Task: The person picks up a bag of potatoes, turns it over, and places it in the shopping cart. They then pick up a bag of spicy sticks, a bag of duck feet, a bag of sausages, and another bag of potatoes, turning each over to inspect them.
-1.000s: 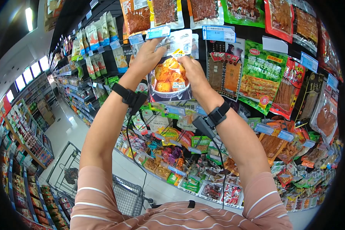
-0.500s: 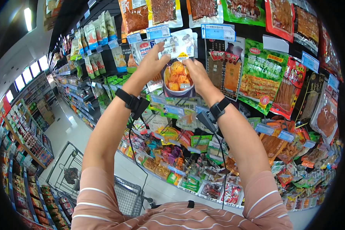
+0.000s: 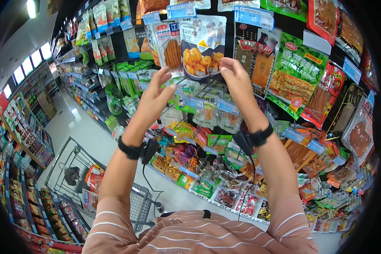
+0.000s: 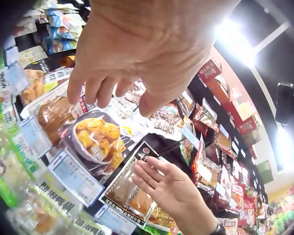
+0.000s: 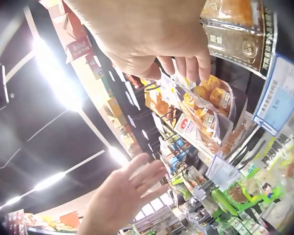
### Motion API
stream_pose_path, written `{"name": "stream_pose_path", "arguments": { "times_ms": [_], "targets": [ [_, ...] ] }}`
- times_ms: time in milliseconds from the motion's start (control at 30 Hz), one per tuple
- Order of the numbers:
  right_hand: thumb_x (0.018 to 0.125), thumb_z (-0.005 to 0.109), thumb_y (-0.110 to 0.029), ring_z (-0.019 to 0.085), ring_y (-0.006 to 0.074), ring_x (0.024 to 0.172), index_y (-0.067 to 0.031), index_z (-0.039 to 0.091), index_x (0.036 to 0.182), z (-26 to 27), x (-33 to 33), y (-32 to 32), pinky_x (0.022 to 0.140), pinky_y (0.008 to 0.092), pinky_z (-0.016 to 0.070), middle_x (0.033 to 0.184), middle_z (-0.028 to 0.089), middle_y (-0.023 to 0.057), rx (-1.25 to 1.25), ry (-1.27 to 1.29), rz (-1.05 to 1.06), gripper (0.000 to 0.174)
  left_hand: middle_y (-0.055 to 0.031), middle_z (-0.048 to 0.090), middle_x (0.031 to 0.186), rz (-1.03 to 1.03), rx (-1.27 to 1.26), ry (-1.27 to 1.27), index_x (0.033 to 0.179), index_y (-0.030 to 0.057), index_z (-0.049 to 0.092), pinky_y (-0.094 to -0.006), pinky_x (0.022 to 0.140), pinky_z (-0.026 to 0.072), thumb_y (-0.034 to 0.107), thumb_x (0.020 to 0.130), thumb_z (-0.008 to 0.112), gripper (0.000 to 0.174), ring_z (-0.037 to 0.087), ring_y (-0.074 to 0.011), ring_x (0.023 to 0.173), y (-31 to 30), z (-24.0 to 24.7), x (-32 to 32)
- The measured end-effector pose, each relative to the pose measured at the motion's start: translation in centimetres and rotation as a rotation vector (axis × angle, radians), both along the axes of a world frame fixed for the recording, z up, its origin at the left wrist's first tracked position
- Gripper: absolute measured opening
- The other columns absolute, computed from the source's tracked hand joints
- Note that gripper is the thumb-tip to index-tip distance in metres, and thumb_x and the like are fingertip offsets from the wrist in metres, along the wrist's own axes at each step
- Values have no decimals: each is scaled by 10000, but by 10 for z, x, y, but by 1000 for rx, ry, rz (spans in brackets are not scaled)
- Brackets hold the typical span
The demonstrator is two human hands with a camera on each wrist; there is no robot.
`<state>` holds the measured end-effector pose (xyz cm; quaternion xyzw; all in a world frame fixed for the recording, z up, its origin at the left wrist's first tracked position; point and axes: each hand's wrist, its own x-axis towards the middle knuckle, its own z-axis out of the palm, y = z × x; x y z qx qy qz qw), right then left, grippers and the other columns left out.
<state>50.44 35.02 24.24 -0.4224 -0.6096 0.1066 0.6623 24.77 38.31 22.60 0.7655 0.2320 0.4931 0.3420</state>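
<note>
A snack pouch [image 3: 202, 46] with a white top and a picture of small potatoes hangs on the rack in the head view. Below and left of it is my left hand [image 3: 154, 96], fingers spread and holding nothing. My right hand [image 3: 238, 78] is beside the pouch's lower right edge, its fingers loosely bent and nothing gripped. In the right wrist view, the fingertips [image 5: 203, 68] overlap the pouch's upper part. Left of the pouch hangs a packet of brown strips [image 3: 170, 50]; a black packet [image 3: 256, 59] is to the right.
Blue price tags [image 3: 254, 17] stick out in front of the hanging packets. A large green packet [image 3: 298, 72] hangs farther right. Lower shelves hold many small bags [image 3: 190, 156]. A shopping cart [image 3: 67, 163] with some packets in it stands in the aisle at left.
Both hands have let go of the potato pouch, which now hangs on the rack. My left hand drew back down and left, the right hand to the right. The head view has shifted slightly.
</note>
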Motion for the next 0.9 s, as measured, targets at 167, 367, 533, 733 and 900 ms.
{"name": "stream_pose_path", "arguments": {
  "times_ms": [167,367,533,733,900],
  "targets": [
    [991,502,-110,601,180,1119,30,560,1203,-37,-13,-78,998,313,449,1186,626,119,-62,98,138,260,-217,497,1413,135,-165,-10,1474,15,351,-378,1057,409,258,979,575,595,493,-271,1301,-30,-75,-43],
    [1006,482,-127,641,171,1035,23,585,1150,-93,-31,-121,942,316,494,1097,662,109,-290,172,254,232,-215,537,1348,257,-427,-27,1437,-29,386,-352,1046,411,242,987,568,556,525,-250,1252,-46,-173,-94],
    [1009,476,-135,661,154,924,14,608,1108,-161,-41,-140,845,307,533,1029,684,108,-635,180,458,222,-118,592,1281,323,-584,28,1401,-14,445,-289,953,406,304,985,559,536,526,-166,1126,-78,-224,-122],
    [1009,477,-133,673,158,820,7,609,1105,-242,-37,-149,732,290,541,951,694,115,-967,229,517,215,-142,620,1221,440,-675,102,1325,-40,516,-315,987,449,270,980,593,471,570,-196,1159,-106,-263,-146],
    [1015,483,-134,656,151,786,17,609,1097,-266,-47,-148,705,278,532,941,690,121,-1050,275,520,213,-151,642,1196,440,-715,203,1287,-54,547,-318,973,460,329,975,591,496,592,-211,1124,-123,-291,-160]
  ]
}}
